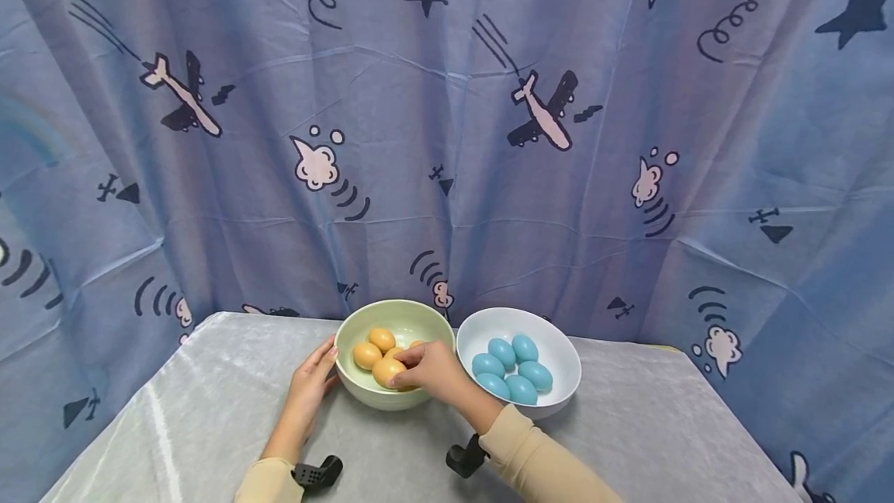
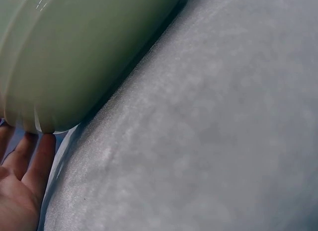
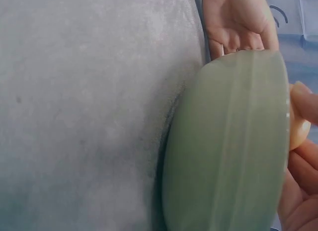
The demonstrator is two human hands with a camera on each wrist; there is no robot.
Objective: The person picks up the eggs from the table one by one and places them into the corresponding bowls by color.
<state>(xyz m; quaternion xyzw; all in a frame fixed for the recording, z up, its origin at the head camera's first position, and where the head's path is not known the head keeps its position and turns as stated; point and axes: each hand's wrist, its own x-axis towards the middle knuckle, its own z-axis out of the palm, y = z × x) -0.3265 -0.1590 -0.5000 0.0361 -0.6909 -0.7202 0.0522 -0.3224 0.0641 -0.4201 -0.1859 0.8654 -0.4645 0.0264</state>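
A pale green bowl (image 1: pixel 382 400) holds several yellow-orange eggs (image 1: pixel 366 355). My right hand (image 1: pixel 436 371) reaches over its near right rim and pinches one yellow-orange egg (image 1: pixel 388 372) between thumb and fingers; that egg (image 3: pixel 298 126) shows just past the rim in the right wrist view. The hand partly covers other eggs in the bowl. At the bowl's left side my left hand (image 1: pixel 310 379) rests against the wall with its fingers extended. In the left wrist view those fingers (image 2: pixel 42 164) touch the green bowl (image 2: pixel 74 57).
Right beside the green bowl stands a white bowl (image 1: pixel 569 379) with several blue eggs (image 1: pixel 534 376) in it. Both bowls are on a table with a grey cloth (image 1: pixel 642 418). A blue patterned curtain (image 1: pixel 391 177) hangs behind the table.
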